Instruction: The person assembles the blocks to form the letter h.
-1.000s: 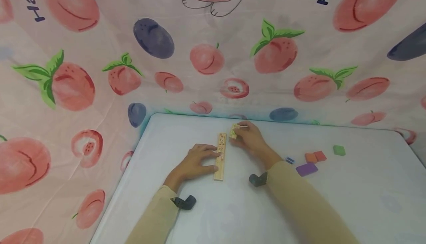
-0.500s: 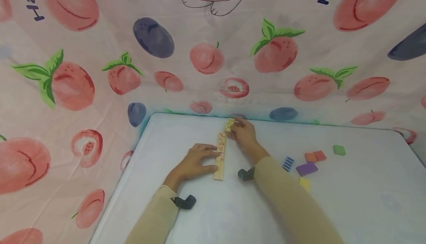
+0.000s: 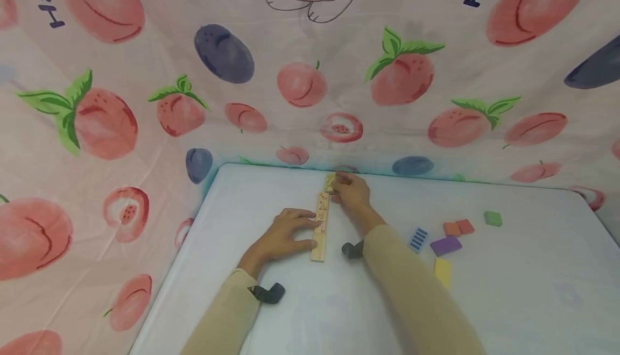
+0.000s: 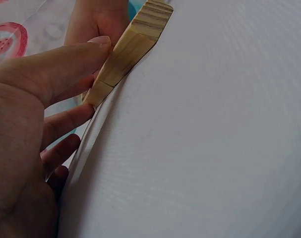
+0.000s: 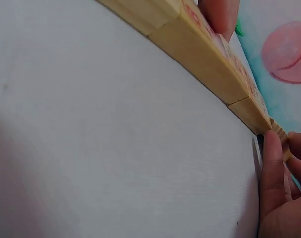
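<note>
A row of light wooden blocks (image 3: pixel 318 251) with red printing on its far part lies lengthwise on the white table. My left hand (image 3: pixel 286 236) is along its left side, fingers fairly straight and touching it. In the left wrist view its thumb (image 4: pixel 76 62) lies against the wood. At the row's far end, my right hand (image 3: pixel 353 193) pinches a block with a yellow-green printed face (image 3: pixel 330 182) between thumb and fingers. The right wrist view has this ridged-edged block (image 5: pixel 279 131) against or very near the row's end; the fingers partly hide it.
To the right lie a blue-and-white striped piece (image 3: pixel 418 240), a purple block (image 3: pixel 446 246), an orange block (image 3: pixel 452 229), a red block (image 3: pixel 465 226), a green block (image 3: pixel 493 218) and a yellow block (image 3: pixel 442 272). A fruit-patterned cloth (image 3: pixel 300 48) hangs behind the table (image 3: pixel 533 301).
My right hand has moved left with the yellow-green printed block, from beside the row to its far end. The right sleeve no longer covers the striped piece and yellow block. My left hand stays put.
</note>
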`<state>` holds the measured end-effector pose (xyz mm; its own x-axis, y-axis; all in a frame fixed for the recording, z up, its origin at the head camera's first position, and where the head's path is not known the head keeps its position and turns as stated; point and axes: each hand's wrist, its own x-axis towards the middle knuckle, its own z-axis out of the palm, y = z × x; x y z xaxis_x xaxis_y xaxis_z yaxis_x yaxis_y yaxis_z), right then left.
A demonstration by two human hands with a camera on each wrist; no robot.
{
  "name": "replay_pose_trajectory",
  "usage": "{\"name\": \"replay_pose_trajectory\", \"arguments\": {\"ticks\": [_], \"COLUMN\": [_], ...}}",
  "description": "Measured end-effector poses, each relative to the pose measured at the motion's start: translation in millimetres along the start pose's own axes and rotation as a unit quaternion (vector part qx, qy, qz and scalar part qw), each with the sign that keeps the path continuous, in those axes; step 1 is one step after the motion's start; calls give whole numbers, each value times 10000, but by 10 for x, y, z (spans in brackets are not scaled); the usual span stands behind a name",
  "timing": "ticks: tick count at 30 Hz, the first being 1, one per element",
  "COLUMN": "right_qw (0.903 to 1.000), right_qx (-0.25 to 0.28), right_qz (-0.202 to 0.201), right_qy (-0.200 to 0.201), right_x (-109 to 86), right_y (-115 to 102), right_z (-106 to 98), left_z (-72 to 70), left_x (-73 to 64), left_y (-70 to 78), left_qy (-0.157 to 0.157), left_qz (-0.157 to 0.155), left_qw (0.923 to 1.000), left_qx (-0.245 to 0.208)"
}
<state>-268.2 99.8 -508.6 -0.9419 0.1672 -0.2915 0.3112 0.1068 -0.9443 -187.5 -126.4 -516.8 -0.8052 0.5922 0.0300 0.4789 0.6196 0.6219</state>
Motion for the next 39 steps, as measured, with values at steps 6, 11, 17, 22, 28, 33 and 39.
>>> {"name": "replay_pose_trajectory", "arguments": {"ticks": [6,11,17,22,28,33,39], "right_qw": [9977,9969,9958,9905,9807,9802,9795], "right_qx": [-634,-760,-909,-1367,-1927,-1935,-1964], "right_qz": [-199,-165,-7,-37,-284,-373,-392], "right_qy": [166,61,-115,-163,-189,-191,-218], "right_x": [-20,5,49,29,7,9,18], "right_y": [17,13,-11,-47,-29,-18,-14], "right_z": [38,15,-24,-8,15,3,1], "left_z": [8,6,2,7,26,23,23], "left_x": [-1,3,4,5,5,8,9], "left_y": [-11,-4,5,-1,-22,-17,-23], "left_qy": [-17,-17,-12,-19,-34,-43,-37], "left_qz": [-36,13,50,-26,-97,-101,-88], "left_qw": [10000,10000,10000,9999,9999,9999,9999], "left_qx": [92,72,72,116,74,57,72]}}
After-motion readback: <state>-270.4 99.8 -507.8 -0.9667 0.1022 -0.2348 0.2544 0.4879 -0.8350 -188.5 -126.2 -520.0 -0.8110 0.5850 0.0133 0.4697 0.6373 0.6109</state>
